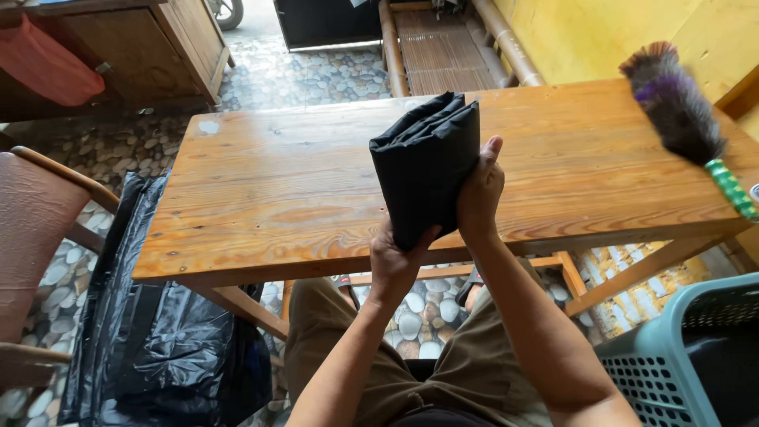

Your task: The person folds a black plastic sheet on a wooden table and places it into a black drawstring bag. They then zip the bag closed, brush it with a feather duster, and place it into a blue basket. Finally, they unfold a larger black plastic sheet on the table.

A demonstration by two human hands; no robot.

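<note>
Nearest to me, at the bottom of the frame, are my knees in brown trousers, with a teal plastic basket (672, 364) at lower right and a loose black plastic bag (158, 340) spilled over the pebble floor at lower left, beside a brown chair (35, 229). Just above my lap, near the centre of the frame, my left hand (395, 261) is closed under the bottom edge of a folded black plastic bag (427, 162), fingers curled up around its lower corner. My right hand (480, 194) grips the bag's right edge a little higher, thumb pointing up along the fold. Both hands are shut on it, so the bundle is held clear of the wood, upright, its long axis running from my hands up and slightly right toward the middle of the frame. The left hand sits nearer to me and lower; the right one is farther up the side. Behind the bundle stretches the wooden counter (277, 198), its near edge just beyond my wrists. At the upper right of the frame a feather duster (680, 107) with a green handle lies on the counter, well apart from the bag.
</note>
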